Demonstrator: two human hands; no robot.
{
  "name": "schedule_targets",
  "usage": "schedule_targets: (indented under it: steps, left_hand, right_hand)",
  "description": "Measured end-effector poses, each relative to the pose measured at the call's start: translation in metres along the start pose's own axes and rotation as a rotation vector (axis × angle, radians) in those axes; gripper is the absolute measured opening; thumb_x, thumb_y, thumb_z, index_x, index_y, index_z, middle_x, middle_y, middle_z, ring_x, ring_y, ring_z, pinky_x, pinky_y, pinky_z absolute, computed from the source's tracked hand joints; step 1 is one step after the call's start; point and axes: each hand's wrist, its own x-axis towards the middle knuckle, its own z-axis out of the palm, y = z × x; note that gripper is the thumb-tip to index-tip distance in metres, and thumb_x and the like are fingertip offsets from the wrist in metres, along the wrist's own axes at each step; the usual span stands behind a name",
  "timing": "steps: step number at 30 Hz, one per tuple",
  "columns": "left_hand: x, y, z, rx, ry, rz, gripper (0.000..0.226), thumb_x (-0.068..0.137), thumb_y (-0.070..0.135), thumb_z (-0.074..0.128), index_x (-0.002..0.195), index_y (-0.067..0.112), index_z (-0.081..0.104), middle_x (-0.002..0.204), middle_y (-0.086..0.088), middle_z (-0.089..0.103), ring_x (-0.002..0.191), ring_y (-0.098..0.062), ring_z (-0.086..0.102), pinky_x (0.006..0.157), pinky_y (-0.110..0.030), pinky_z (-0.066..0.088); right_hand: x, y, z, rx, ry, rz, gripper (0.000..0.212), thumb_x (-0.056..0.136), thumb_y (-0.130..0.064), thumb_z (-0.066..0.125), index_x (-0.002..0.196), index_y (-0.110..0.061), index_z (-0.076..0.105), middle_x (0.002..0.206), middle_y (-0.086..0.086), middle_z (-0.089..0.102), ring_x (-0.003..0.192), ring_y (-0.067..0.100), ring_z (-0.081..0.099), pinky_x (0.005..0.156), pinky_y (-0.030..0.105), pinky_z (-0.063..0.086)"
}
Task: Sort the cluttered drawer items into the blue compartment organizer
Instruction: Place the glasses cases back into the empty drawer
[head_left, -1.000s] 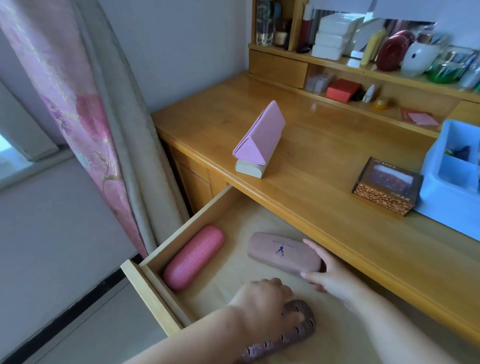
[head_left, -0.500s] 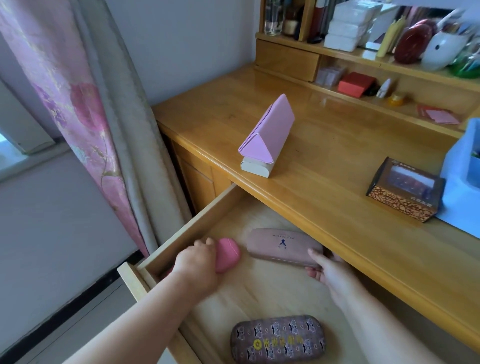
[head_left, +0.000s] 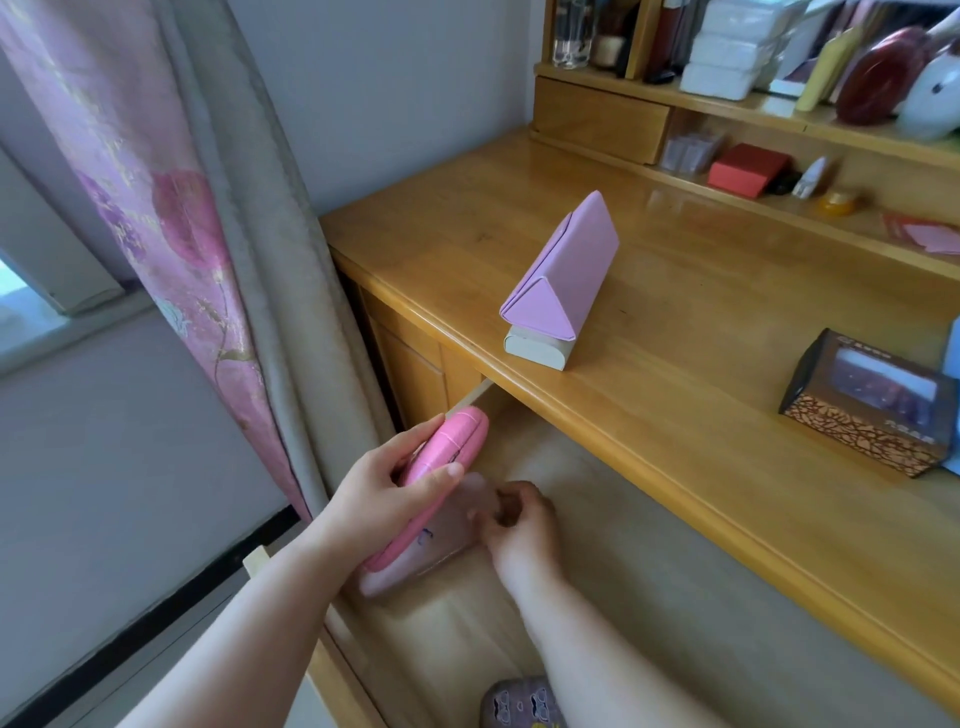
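Nearest us, at the bottom edge, a patterned brown glasses case (head_left: 522, 706) lies in the open drawer (head_left: 597, 519), partly hidden by our right forearm. Further in, our right hand (head_left: 519, 530) curls its fingers (head_left: 506, 506) onto the end of a dusty-pink glasses case (head_left: 431, 551), which is blurred; we cannot tell whether it rests on the drawer floor. Above and just left of it, our left hand (head_left: 382, 488) grips a bright pink glasses case (head_left: 452, 457), thumb along its upper side and fingers wrapped beneath; the case tilts up out of the drawer, its free end pointing toward the worktop (head_left: 675, 322) edge. On the worktop stands a lilac triangular folding case (head_left: 563, 275) atop a pale flat box (head_left: 535, 351), and to the right a dark windowed box (head_left: 872, 405). A sliver of the blue organizer (head_left: 955, 353) shows at the right edge. Beyond, shelves (head_left: 779, 104) hold assorted small items.
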Motion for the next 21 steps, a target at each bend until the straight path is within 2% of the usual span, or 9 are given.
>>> schedule_targets:
  steps: [2, 3, 5, 7, 9, 11, 13, 17, 21]
  left_hand:
    - [-0.001, -0.003, 0.001, 0.045, 0.012, -0.005, 0.074, 0.061, 0.068, 0.063, 0.13, 0.048, 0.049, 0.115, 0.025, 0.062, 0.103, 0.009, 0.059, 0.088, -0.015, 0.047]
    - [-0.002, -0.005, 0.002, 0.073, 0.025, -0.013, 0.072, 0.062, 0.067, 0.064, 0.13, 0.049, 0.048, 0.115, 0.025, 0.062, 0.103, 0.007, 0.059, 0.091, -0.019, 0.047]
    - [-0.005, -0.007, 0.004, 0.131, 0.041, -0.041, 0.071, 0.063, 0.065, 0.065, 0.13, 0.053, 0.046, 0.114, 0.024, 0.063, 0.102, 0.004, 0.059, 0.092, -0.022, 0.048]
    - [-0.011, -0.004, 0.011, 0.199, -0.003, -0.052, 0.074, 0.065, 0.062, 0.066, 0.133, 0.056, 0.039, 0.116, 0.022, 0.06, 0.099, 0.006, 0.057, 0.085, -0.018, 0.046]
    - [-0.02, 0.0, 0.026, 0.332, -0.107, -0.041, 0.082, 0.065, 0.059, 0.063, 0.14, 0.052, 0.03, 0.126, 0.018, 0.054, 0.103, 0.005, 0.054, 0.083, -0.014, 0.041]
    - [-0.029, 0.003, 0.045, 0.539, -0.207, -0.012, 0.09, 0.066, 0.06, 0.058, 0.146, 0.041, 0.02, 0.137, 0.01, 0.045, 0.117, -0.008, 0.051, 0.09, -0.018, 0.039]
    - [-0.043, 0.001, 0.064, 0.702, -0.298, -0.001, 0.093, 0.071, 0.057, 0.06, 0.148, 0.03, 0.015, 0.138, 0.003, 0.04, 0.123, -0.019, 0.048, 0.098, -0.026, 0.039]
    - [-0.062, -0.003, 0.088, 0.916, -0.382, -0.014, 0.076, 0.079, 0.053, 0.062, 0.137, 0.019, 0.027, 0.129, -0.002, 0.04, 0.118, -0.024, 0.049, 0.098, -0.035, 0.042]
    - [-0.068, -0.001, 0.096, 0.874, -0.464, -0.007, 0.06, 0.086, 0.051, 0.053, 0.133, 0.02, 0.035, 0.126, -0.005, 0.044, 0.118, -0.026, 0.049, 0.097, -0.035, 0.04]
  right_hand:
    - [-0.002, -0.004, 0.008, 0.041, -0.086, 0.016, 0.022, 0.082, -0.002, 0.062, 0.093, -0.02, 0.056, 0.085, 0.002, 0.06, 0.08, 0.017, 0.059, 0.07, 0.016, 0.048]
    - [-0.005, -0.005, 0.008, 0.02, -0.165, 0.018, 0.024, 0.085, -0.002, 0.057, 0.102, -0.019, 0.057, 0.082, -0.001, 0.058, 0.078, 0.014, 0.056, 0.065, 0.01, 0.043]
    - [-0.008, -0.003, -0.003, -0.048, -0.297, 0.019, 0.04, 0.089, -0.003, 0.051, 0.127, -0.018, 0.051, 0.1, 0.0, 0.061, 0.092, 0.012, 0.056, 0.073, 0.007, 0.041]
    - [-0.011, -0.002, -0.029, -0.048, -0.274, 0.046, 0.046, 0.093, -0.008, 0.051, 0.137, -0.02, 0.045, 0.124, 0.001, 0.057, 0.112, 0.013, 0.054, 0.09, 0.017, 0.039]
    - [-0.014, 0.002, -0.062, 0.007, -0.153, 0.022, 0.031, 0.095, -0.012, 0.05, 0.124, -0.023, 0.055, 0.126, 0.001, 0.059, 0.112, 0.013, 0.055, 0.093, 0.024, 0.041]
    - [-0.018, 0.007, -0.091, -0.035, -0.052, -0.026, 0.021, 0.096, -0.013, 0.049, 0.106, -0.026, 0.061, 0.114, -0.002, 0.065, 0.106, 0.014, 0.06, 0.091, 0.029, 0.047]
    - [-0.029, 0.015, -0.112, -0.19, -0.021, -0.086, 0.019, 0.095, -0.015, 0.051, 0.099, -0.029, 0.063, 0.1, -0.011, 0.066, 0.096, 0.006, 0.061, 0.079, 0.019, 0.046]
    - [-0.063, 0.039, -0.124, -0.659, -0.088, -0.248, 0.01, 0.087, -0.031, 0.057, 0.081, -0.034, 0.064, 0.085, -0.017, 0.063, 0.084, 0.002, 0.058, 0.075, 0.019, 0.045]
    - [-0.09, 0.059, -0.116, -0.874, -0.212, -0.396, 0.026, 0.085, -0.048, 0.052, 0.097, -0.029, 0.065, 0.098, -0.011, 0.059, 0.099, 0.005, 0.054, 0.081, 0.021, 0.039]
